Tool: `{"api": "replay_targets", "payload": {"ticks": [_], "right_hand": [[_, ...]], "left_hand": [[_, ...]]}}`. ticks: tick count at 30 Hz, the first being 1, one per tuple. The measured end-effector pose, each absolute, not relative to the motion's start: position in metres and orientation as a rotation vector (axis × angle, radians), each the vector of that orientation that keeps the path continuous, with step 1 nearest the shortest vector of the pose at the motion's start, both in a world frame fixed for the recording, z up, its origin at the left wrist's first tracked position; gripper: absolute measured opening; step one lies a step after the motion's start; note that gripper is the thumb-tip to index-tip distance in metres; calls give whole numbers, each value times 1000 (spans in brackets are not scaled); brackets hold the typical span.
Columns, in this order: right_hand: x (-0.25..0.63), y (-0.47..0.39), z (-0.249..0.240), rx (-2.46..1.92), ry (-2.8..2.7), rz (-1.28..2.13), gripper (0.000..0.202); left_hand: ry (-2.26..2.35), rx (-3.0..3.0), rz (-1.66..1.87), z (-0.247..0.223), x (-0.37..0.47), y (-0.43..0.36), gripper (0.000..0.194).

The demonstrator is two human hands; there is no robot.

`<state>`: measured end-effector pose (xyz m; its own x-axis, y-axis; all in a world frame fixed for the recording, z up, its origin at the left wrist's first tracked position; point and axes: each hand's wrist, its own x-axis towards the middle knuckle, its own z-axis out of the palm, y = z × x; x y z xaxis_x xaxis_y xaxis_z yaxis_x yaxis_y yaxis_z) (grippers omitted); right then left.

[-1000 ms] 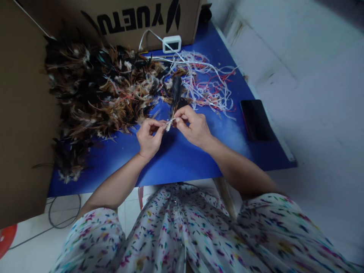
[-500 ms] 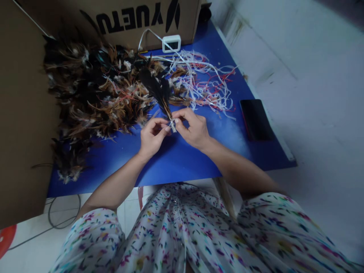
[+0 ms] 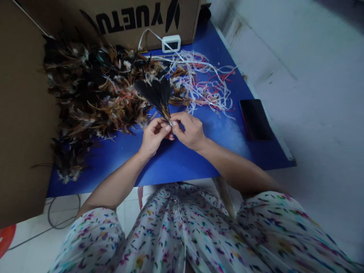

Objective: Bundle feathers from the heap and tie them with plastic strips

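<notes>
Over the blue table, a small bunch of dark feathers points away from me, its tips fanned out. My left hand pinches the pale quill ends between thumb and fingers. From the other side my right hand grips the same quill ends, thumb against forefinger. The fingertips of both hands almost meet and hide most of the quills. Behind the bunch and to its left spreads a big heap of brown and black feathers.
White and red plastic strips lie tangled behind my right hand. A black phone rests near the table's right edge. At the back, a small white digital device stands before a cardboard box. More cardboard rises at left.
The feather bunch has turned and its tips have fanned wider. Both hands have closed in on the quill ends, which stuck out below the fingers before.
</notes>
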<state>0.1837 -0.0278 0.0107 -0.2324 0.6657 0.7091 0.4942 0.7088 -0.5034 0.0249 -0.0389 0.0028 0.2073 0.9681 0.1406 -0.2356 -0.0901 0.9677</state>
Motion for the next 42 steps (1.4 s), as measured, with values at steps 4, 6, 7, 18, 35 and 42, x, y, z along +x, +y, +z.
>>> {"api": "replay_targets", "payload": {"ticks": [4, 6, 7, 18, 35, 42], "right_hand": [[183, -28, 10, -903, -1890, 193, 16], [183, -28, 9, -885, -1881, 170, 16], [183, -28, 9, -874, -1873, 161, 16], [183, -28, 10, -923, -1854, 201, 18], [183, -25, 14, -880, -1676, 583, 8], [184, -24, 17, -901, -1562, 1015, 26]], "left_hand": [[830, 1195, 1210, 1, 25, -38, 44], [818, 1200, 1206, 0, 24, -38, 45], [811, 1199, 1206, 1, 24, -38, 45], [781, 1209, 1174, -2, 23, -37, 49], [856, 1010, 1222, 10, 25, -39, 42], [915, 1062, 1213, 11, 27, -40, 41]]}}
